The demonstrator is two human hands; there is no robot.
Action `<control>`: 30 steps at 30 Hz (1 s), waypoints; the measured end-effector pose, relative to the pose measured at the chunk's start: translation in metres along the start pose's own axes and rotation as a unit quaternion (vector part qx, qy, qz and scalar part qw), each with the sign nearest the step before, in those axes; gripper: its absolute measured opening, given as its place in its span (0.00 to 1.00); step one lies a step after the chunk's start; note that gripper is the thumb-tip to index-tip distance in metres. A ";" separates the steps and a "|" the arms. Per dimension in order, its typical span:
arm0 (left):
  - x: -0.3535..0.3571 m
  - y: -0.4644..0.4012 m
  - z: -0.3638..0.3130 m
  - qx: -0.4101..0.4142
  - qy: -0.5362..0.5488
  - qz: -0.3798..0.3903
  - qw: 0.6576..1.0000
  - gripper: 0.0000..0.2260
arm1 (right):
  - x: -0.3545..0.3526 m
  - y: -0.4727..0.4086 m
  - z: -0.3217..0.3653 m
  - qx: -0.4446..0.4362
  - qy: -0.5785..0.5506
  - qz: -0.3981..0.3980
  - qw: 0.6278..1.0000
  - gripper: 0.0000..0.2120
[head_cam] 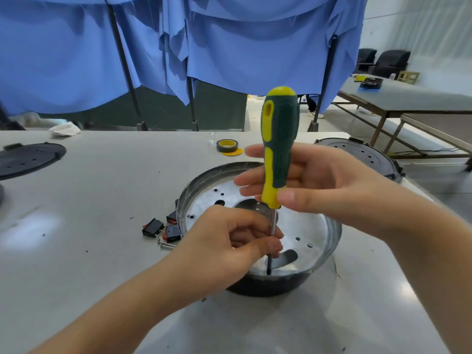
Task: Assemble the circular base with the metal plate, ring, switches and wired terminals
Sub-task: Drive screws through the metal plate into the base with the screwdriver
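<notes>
A single head-worn camera looks forward and down, close over the table [102,200], with blue curtains [229,47] far behind.

Two bare forearms reached forward from the bottom edge, the left from lower left, the right from the right side. The left hand [224,241] sat lower, fingers curled inward, thumb and fingertips pinching a thin metal shaft. The right hand [319,185] was held higher, palm turned left, fingers extended behind a handle and thumb pressed against its front.
</notes>
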State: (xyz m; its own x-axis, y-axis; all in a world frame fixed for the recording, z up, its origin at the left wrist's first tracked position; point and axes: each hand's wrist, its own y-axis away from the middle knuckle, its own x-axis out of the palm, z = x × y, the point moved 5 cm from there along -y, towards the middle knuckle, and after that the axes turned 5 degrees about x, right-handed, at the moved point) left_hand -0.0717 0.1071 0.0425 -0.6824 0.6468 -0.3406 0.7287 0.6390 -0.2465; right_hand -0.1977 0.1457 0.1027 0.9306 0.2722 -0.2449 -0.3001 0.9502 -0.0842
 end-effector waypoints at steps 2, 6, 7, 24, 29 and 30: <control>0.000 0.001 0.001 0.003 0.000 0.015 1.000 0.07 | -0.003 0.001 -0.001 0.000 -0.015 0.022 1.000 0.26; 0.003 0.002 -0.001 0.009 0.001 0.041 0.999 0.07 | -0.008 0.001 0.001 -0.004 0.010 -0.018 1.000 0.23; 0.004 0.002 -0.002 0.009 0.001 0.049 0.999 0.08 | -0.009 0.002 0.002 -0.005 0.029 -0.039 0.999 0.21; 0.000 0.000 0.001 -0.001 0.012 -0.037 0.999 0.05 | 0.004 -0.009 -0.005 -0.012 0.127 -0.131 0.983 0.23; 0.002 0.001 0.002 -0.009 0.029 0.006 1.000 0.06 | -0.003 -0.003 -0.005 -0.011 -0.038 0.006 0.999 0.28; 0.003 0.001 0.001 -0.005 0.028 0.017 0.999 0.05 | -0.005 -0.003 -0.004 -0.012 -0.047 0.016 0.999 0.27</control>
State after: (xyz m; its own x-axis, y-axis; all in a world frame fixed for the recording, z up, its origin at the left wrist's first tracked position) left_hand -0.0729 0.1089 0.0400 -0.6594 0.6904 -0.2975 0.7513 0.6202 -0.2258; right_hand -0.2021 0.1412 0.0998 0.9355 0.3168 -0.1567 -0.3344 0.9369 -0.1019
